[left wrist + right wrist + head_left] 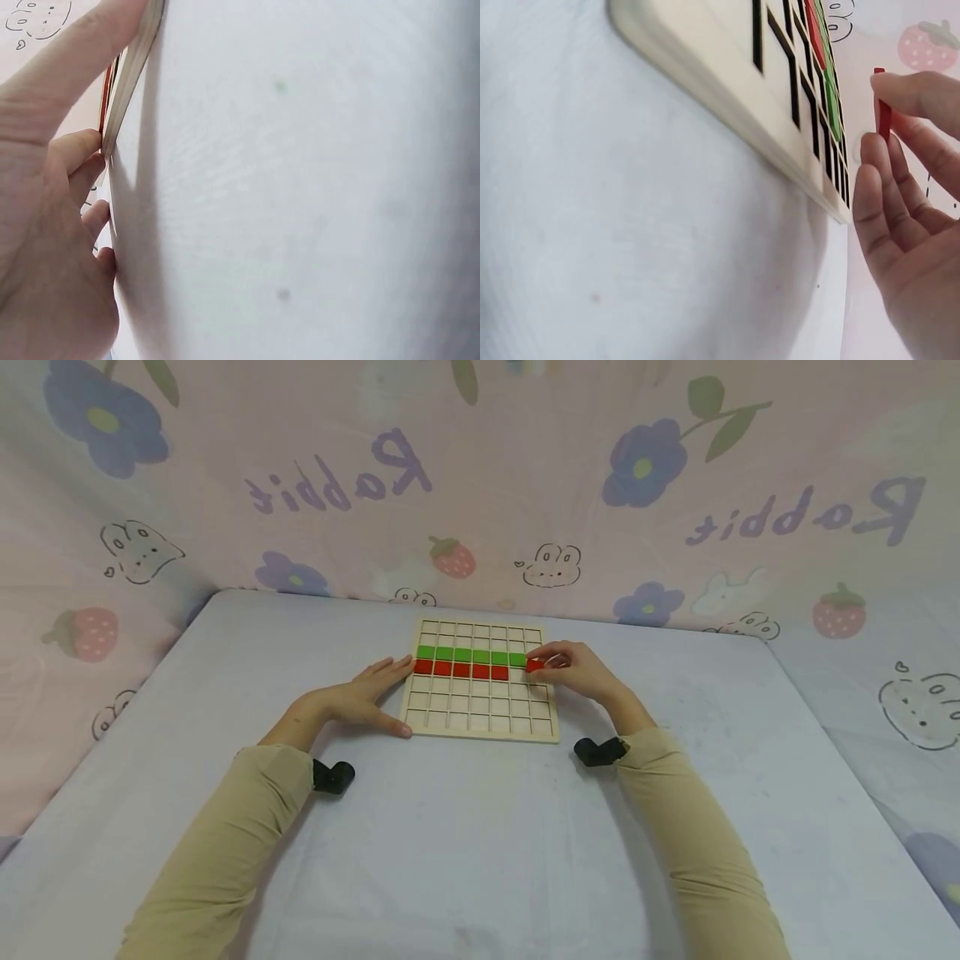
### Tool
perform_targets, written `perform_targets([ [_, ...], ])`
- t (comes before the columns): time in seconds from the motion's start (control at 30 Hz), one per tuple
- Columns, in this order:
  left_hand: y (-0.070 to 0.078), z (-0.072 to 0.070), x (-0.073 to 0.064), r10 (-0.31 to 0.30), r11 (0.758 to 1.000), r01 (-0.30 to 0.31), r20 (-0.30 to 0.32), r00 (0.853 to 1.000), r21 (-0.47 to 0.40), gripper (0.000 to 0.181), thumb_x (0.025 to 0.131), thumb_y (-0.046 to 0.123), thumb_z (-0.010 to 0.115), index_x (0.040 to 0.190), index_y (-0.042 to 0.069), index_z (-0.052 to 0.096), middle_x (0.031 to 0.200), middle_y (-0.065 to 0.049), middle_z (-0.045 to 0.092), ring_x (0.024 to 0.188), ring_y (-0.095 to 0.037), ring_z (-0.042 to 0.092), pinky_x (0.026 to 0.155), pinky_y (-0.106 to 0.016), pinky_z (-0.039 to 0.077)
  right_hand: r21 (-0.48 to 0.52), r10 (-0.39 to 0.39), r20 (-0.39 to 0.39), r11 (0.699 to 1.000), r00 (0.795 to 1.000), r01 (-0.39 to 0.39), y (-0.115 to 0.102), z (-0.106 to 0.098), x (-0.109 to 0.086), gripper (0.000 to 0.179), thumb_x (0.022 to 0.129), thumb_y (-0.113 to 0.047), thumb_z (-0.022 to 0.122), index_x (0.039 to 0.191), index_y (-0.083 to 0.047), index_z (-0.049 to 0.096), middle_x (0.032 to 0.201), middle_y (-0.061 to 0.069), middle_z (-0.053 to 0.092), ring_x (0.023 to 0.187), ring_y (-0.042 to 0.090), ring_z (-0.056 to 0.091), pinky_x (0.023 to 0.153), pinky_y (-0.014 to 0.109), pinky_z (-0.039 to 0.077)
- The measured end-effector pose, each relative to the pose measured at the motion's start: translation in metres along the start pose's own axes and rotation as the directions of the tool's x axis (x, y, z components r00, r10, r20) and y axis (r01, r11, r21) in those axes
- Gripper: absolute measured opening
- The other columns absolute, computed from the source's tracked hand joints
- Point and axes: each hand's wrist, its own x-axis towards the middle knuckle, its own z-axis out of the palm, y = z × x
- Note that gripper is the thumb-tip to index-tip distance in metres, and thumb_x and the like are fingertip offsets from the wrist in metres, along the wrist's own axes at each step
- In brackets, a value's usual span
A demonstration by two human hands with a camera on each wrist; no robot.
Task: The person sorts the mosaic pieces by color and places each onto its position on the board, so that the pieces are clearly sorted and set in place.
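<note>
A wooden grid board (480, 735) lies flat on the white table, a row of green tiles (462, 655) across it. Just below that runs a row of red tiles (461, 670), which stops short of the right side. Between thumb and fingers my right hand (577, 670) pinches a single red tile (883, 105) over the board's right edge. My left hand (360, 697) is spread at the board's left side, its fingertips and thumb touching the edge. In the left wrist view, the board's face is mostly hidden behind the thumb.
White cloth covers the table (465, 860). Behind it hangs a pink patterned curtain (495, 485) with rabbits, flowers and strawberries. Black wrist-worn devices (333, 777) stick out from both sleeves.
</note>
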Motion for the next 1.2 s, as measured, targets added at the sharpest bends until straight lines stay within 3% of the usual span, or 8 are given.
perform_targets([
  [0.43,0.001,-0.001,-0.001,0.002,1.0,-0.002,0.003,1.0,-0.01,0.113,0.075,0.046,0.078,0.155,0.011,0.007,0.163,-0.006,-0.003,0.148,-0.034,-0.013,0.115,-0.063,-0.002,-0.036,-0.006,0.026,0.999,1.0,0.007,-0.004,0.007,0.007,0.037,0.085,-0.022,0.072,0.119,-0.009,0.066,0.114,0.011,0.063,0.099,0.024,0.057,0.082,0.031,0.044],
  [0.9,-0.003,0.001,0.0,-0.018,1.0,0.018,-0.002,1.0,0.017,0.114,0.074,0.05,0.078,0.156,0.016,0.007,0.163,-0.001,-0.004,0.148,-0.031,-0.013,0.115,-0.063,0.0,-0.063,-0.02,0.07,0.998,0.997,0.025,-0.012,0.009,0.007,0.034,0.086,-0.012,0.069,0.119,-0.002,0.066,0.118,0.016,0.064,0.098,0.026,0.058,0.08,0.029,0.045],
  [1.2,-0.002,0.0,0.0,-0.021,1.0,0.021,0.0,1.0,0.007,0.114,0.074,0.048,0.078,0.156,0.016,0.007,0.163,0.0,-0.004,0.148,-0.03,-0.013,0.115,-0.063,0.0,-0.078,-0.021,0.073,0.997,0.997,0.027,-0.008,0.01,0.01,0.033,0.086,-0.011,0.067,0.118,-0.005,0.067,0.119,0.014,0.064,0.103,0.028,0.059,0.086,0.036,0.047],
])
